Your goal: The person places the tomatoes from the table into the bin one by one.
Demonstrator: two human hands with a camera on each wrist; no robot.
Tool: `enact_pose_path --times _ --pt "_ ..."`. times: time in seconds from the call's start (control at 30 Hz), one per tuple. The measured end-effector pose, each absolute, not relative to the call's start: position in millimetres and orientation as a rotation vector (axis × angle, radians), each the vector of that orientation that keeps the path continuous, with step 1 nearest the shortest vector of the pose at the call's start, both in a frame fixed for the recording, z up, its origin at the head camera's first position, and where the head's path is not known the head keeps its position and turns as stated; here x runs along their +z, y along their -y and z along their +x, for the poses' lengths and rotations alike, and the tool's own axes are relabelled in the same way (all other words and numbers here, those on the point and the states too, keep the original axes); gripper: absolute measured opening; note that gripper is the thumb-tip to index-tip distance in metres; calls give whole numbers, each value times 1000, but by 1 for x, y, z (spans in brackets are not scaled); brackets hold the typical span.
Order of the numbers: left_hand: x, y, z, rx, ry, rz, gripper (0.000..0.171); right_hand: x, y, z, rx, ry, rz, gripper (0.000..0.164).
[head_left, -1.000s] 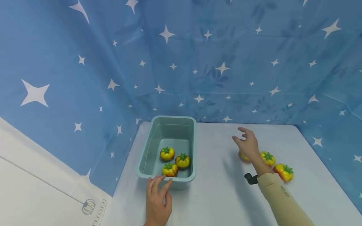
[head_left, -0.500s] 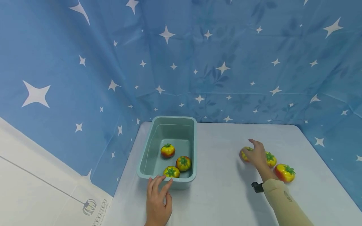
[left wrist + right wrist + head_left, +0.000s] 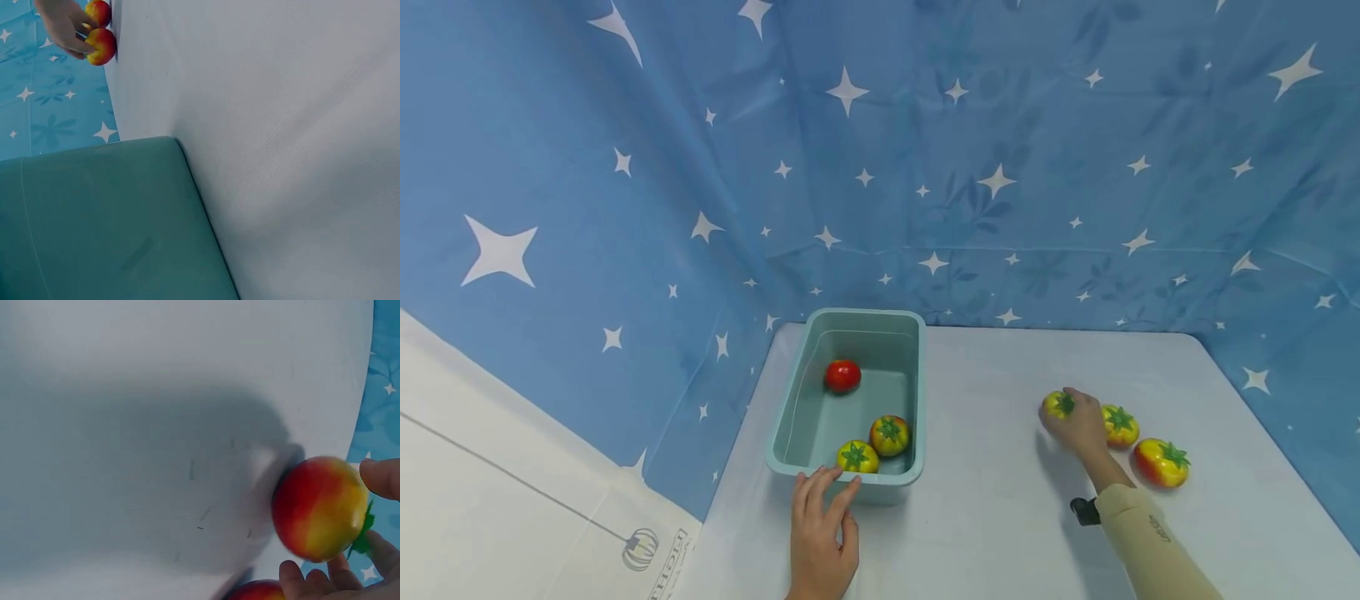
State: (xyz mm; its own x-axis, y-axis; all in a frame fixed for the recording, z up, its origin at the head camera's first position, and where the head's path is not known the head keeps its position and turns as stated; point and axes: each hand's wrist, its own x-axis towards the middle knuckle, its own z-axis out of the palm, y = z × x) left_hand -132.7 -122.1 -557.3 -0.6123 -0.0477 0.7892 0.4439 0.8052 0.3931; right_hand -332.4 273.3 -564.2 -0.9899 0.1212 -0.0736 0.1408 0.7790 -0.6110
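Observation:
In the head view, my right hand [image 3: 1081, 423] holds the leftmost yellow-red tomato [image 3: 1057, 405] of a row on the white table. Up close in the right wrist view, its thumb and fingers are around the tomato [image 3: 322, 509] near its green leafy top. Just right of the hand lie another tomato [image 3: 1120, 427] and a larger, longer one [image 3: 1162, 463]. My left hand [image 3: 823, 533] rests its fingertips at the near rim of a blue-green bin [image 3: 790, 468], fingers loosely bent and holding nothing. Inside the bin are two leaf-up tomatoes [image 3: 890, 435] and a red-sided one [image 3: 843, 376].
A blue star-printed curtain [image 3: 992, 125] hangs behind and beside the table [image 3: 977, 500]. A pale printed cloth [image 3: 512, 492] slopes down at the left. In the left wrist view, the bin's outer wall [image 3: 125, 219] fills the lower left.
My right hand has come down onto the leftmost tomato and closed around it. One tomato in the bin has rolled away toward the back, turning its red side up. My left hand stays put.

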Motion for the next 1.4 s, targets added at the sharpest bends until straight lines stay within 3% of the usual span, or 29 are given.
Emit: enact_pose_path --times 0.6,1.4 --pt "-557 122 -132 -725 2135 -287 43 -583 -274 -323 -985 -2880 210 84" --pt "-559 125 -133 -727 2116 -328 45 -489 -190 -347 -1236 -3009 -224 75"
